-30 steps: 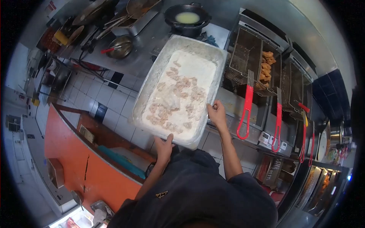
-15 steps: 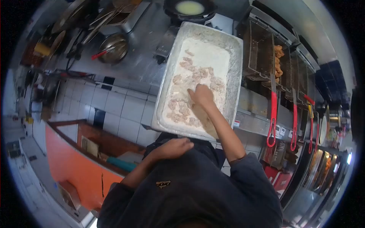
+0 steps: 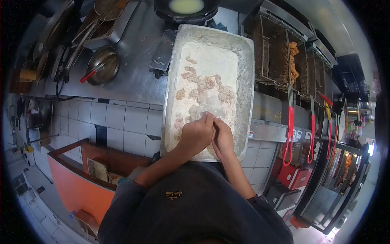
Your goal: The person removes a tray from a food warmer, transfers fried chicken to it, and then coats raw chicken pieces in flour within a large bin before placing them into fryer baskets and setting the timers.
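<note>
A large metal tray [image 3: 245, 77] holds white flour [image 3: 217, 61] and several flour-coated pieces [image 3: 226, 94] that look like raw chicken. Over its near half my two hands meet, fingertips pinched together. My left hand [image 3: 196, 133] is closed, its thumb and fingers gripping a pale, see-through sheet of what looks like thin plastic [image 3: 210, 106]. Beside it, my right hand [image 3: 224, 138] is also closed, fingertips right at the same plastic. The sheet spreads out beyond the fingers, above the flour and the pieces.
Right of the tray, fryer baskets [image 3: 273, 55] with red handles [image 3: 290, 130] hold fried pieces [image 3: 293, 61]. A black pan [image 3: 187, 15] with pale liquid sits behind the tray. At left are a steel bowl [image 3: 103, 65] with a red-handled utensil and an orange counter [image 3: 81, 175].
My left hand has come up from my lap to the tray. My right hand has drawn back from among the pieces to meet it, and both now pinch the plastic.
</note>
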Available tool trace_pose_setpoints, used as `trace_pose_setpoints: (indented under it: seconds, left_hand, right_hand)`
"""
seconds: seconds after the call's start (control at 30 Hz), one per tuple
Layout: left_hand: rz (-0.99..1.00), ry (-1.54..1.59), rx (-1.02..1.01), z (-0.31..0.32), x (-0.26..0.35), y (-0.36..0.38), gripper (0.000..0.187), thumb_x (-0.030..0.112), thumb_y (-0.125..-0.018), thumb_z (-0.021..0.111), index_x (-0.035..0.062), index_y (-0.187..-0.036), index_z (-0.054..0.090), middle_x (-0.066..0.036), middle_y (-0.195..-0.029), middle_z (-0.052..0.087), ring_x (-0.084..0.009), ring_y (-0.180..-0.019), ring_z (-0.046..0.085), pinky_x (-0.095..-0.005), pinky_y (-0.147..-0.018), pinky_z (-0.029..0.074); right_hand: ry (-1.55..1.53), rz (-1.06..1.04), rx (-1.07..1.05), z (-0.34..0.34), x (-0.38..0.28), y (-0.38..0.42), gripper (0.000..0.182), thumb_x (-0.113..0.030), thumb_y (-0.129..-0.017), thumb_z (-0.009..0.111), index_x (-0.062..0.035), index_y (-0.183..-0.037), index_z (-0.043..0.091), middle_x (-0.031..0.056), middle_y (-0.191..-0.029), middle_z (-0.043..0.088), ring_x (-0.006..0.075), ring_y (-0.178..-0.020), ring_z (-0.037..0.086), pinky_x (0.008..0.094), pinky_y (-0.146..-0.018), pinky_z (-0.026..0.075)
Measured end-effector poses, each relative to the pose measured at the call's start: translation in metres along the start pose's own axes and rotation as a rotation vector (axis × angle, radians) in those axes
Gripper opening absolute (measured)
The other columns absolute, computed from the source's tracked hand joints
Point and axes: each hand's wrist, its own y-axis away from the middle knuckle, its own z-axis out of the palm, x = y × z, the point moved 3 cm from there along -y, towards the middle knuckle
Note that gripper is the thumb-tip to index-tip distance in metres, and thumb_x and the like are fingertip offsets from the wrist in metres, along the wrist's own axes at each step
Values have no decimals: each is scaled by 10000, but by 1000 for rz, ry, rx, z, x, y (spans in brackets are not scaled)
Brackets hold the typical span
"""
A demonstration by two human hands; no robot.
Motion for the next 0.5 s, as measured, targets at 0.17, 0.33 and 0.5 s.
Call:
trace_pose_setpoints:
  seconds: [0.17,0.33,0.5]
  left_hand:
    - [174,170,-75,-7,14,6,85,146,-818,610,67,-820,576,-100,-711,584,-297,-615,615,-415,-525,486]
    - [314,187,-25,-1,19,27,153,113,-754,632,43,-890,629,-72,-676,547,-263,-601,600,-384,-546,483]
    - [348,254,-5,-6,26,26,182,106,-722,653,46,-891,624,-67,-704,560,-245,-659,624,-363,-604,494]
  right_hand:
    - [-169,185,85,-32,16,-12,320,-188,-1016,440,29,-1239,514,155,-1153,610,256,-1025,623,381,-920,512]
    - [-499,99,-77,-24,-5,-18,463,-387,-1028,442,-27,-1306,533,154,-1236,607,289,-1100,596,436,-984,487]
    - [-281,-20,26,-29,-5,-15,561,-438,-1029,430,-26,-1410,453,155,-1360,540,290,-1215,537,455,-1022,462]
